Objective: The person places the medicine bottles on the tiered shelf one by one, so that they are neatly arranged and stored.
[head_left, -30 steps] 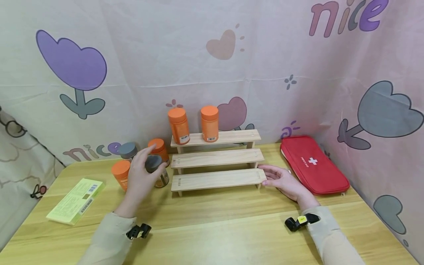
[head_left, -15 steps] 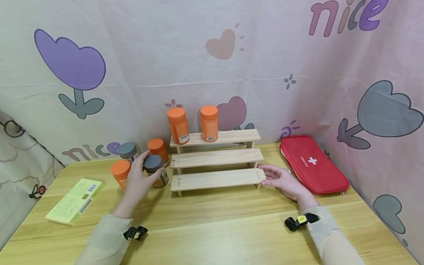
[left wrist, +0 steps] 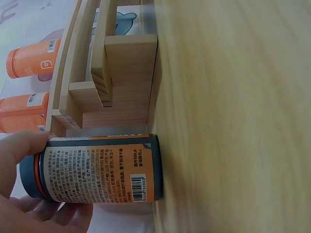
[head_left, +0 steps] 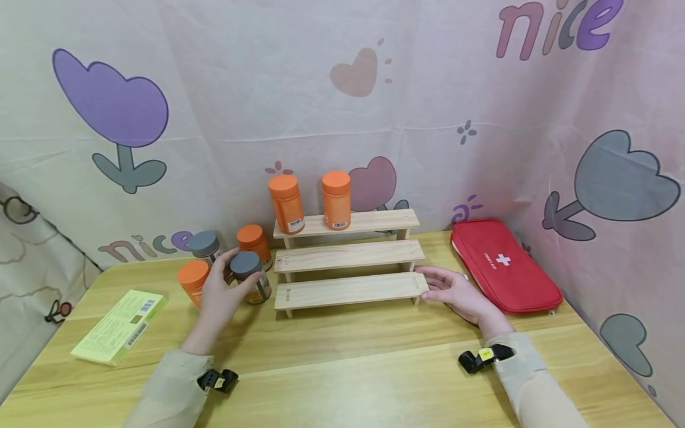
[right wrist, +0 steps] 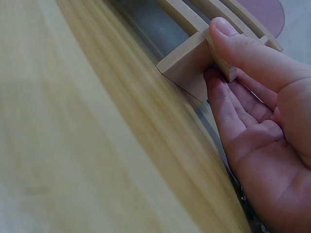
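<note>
Hold that near grey-lidded jar upright, folks; left hand likely pinches it, right hand pinches the wooden rack at 4 o'clock.

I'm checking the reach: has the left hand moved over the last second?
Yes. In the head view, the left hand has moved down and slightly left, judged against the wooden rack.

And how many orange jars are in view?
4: left jar and right jar on the top shelf, third jar behind the front grey-lidded jar, fourth jar partly behind the left hand.
</note>
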Motion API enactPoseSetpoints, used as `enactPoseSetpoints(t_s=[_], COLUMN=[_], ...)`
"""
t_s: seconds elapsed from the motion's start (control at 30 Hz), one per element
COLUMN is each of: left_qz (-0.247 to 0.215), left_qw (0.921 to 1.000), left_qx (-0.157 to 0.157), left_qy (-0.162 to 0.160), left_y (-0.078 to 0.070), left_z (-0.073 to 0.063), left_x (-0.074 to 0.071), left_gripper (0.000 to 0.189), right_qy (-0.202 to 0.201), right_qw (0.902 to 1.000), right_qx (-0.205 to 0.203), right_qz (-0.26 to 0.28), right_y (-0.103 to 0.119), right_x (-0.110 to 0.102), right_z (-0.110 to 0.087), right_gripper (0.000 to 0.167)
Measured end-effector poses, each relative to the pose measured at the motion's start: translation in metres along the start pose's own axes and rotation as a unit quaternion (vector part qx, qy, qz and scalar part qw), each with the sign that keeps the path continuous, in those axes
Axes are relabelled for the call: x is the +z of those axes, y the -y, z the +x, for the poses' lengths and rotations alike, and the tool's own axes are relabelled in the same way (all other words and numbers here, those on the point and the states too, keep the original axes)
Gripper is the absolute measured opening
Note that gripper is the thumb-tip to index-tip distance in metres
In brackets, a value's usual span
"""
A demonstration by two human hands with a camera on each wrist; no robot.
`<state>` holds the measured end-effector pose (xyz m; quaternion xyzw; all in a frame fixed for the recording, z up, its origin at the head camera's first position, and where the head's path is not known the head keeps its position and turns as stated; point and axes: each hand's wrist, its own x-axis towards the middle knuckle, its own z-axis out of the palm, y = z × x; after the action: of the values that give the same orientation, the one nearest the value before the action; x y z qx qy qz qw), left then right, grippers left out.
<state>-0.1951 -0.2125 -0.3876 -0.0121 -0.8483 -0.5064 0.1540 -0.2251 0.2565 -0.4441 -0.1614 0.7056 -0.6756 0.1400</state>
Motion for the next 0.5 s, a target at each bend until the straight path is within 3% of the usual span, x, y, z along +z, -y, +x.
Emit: enactPoseSetpoints(t_s=[0.2,0.5], left_qz=[0.014,0.031], left_qw=[0.9994,0.9974], left_qx=[0.006,0.036], left_qy=[-0.031,-0.054], left_y=[-0.002,-0.031], left_z=[-0.002,-0.004], left_x=[-0.001,-0.007], left_gripper=[0.065,0.063], right_qy=[-0.003,-0.004], right_qw=[1.0,1.0], right_qx=[0.005,0.005], right_qz=[-0.003,-0.003], right_y=[0.0,0.0], right_x=[0.0,-0.001], right_z=[0.001,0.001], right_gripper=[0.066,0.066])
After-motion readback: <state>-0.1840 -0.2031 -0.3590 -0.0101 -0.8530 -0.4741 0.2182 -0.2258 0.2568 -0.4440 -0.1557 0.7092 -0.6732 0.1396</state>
